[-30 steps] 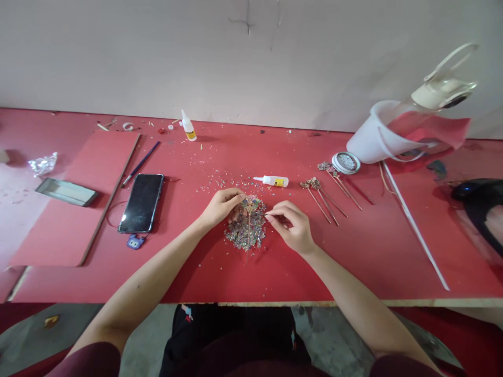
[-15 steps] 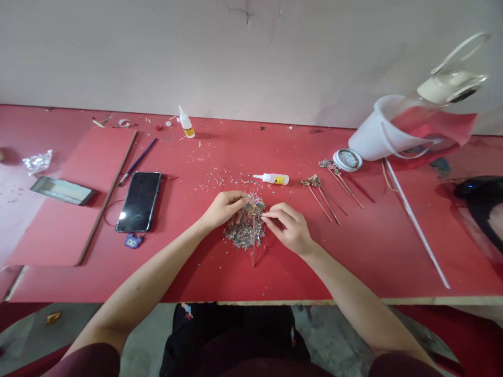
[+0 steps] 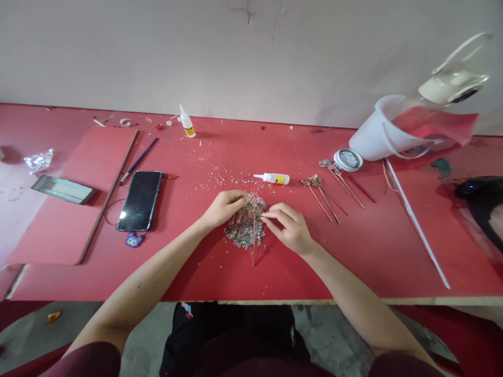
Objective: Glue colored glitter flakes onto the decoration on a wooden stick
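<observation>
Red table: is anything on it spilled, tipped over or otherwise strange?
Yes. The white bucket lies tipped on its side at the far right. Glitter bits are scattered over the table beyond the pile between the left hand and right hand, which hold a thin stick. One glue bottle lies flat.

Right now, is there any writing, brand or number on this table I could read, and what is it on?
No text here can be read.
Lying glue bottle: yellow label, print too small to read.
Standing glue bottle: yellow label, too blurred.
Phone: dark screen, no writing shows.
Blue tag beside the phone: too small to tell.
Decorated stick in the left hand: no writing visible.
</observation>
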`<move>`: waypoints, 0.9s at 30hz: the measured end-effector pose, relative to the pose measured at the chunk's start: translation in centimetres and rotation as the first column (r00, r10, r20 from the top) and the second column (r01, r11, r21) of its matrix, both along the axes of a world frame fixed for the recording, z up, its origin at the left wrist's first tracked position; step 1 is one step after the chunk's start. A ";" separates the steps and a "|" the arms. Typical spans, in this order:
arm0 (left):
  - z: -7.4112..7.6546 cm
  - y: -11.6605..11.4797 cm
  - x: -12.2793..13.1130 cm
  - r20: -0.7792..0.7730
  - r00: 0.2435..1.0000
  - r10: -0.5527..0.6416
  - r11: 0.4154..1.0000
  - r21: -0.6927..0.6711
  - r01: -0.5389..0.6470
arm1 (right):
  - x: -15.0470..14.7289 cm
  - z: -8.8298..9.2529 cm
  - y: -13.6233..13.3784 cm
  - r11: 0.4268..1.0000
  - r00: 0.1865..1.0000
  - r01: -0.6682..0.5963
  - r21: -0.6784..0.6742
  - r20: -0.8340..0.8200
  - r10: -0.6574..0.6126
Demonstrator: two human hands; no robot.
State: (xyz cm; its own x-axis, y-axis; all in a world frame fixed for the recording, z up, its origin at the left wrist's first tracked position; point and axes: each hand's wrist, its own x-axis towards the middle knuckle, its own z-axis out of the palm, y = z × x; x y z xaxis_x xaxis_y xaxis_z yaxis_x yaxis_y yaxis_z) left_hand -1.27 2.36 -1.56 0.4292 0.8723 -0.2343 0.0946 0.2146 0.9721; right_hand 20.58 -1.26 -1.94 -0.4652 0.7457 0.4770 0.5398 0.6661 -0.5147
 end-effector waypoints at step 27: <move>-0.2 0.0 -0.1 -0.008 1.000 -0.008 1.000 0.010 0.008 | 0.1 -0.1 0.1 1.000 0.999 0.003 -0.001 -0.046 -0.003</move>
